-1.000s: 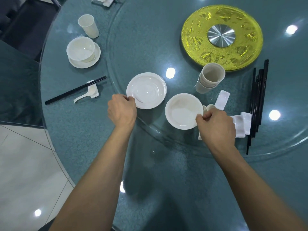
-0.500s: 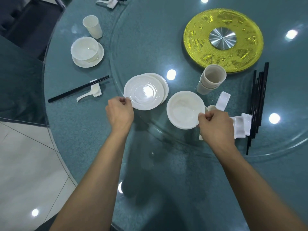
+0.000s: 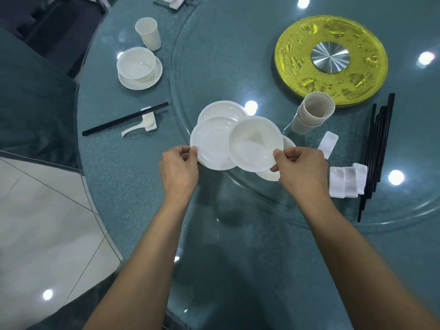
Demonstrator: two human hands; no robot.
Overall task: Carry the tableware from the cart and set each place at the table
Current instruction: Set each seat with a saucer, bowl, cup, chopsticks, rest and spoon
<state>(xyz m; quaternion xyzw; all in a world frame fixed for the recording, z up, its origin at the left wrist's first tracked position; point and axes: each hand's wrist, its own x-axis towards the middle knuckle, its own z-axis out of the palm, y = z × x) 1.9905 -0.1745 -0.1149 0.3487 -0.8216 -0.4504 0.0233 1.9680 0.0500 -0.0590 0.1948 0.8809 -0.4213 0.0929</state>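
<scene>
Left grip (image 3: 178, 167) pinches saucer (image 3: 212, 144); right grip (image 3: 302, 167) pinches bowl (image 3: 256, 144).

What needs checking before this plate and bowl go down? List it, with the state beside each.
1. Grip of left hand on plate: ok, thumb and fingers pinch its rim.
2. Grip of right hand on bowl: ok, it pinches the rim.
3. Bowl clear of plate: cannot tell, they overlap in view.
4. Pattern to copy: ok, far bowl sits on saucer, with cup behind it.
5. Stock for later: ok, stacked cups, chopsticks and rests lie at right.
</scene>
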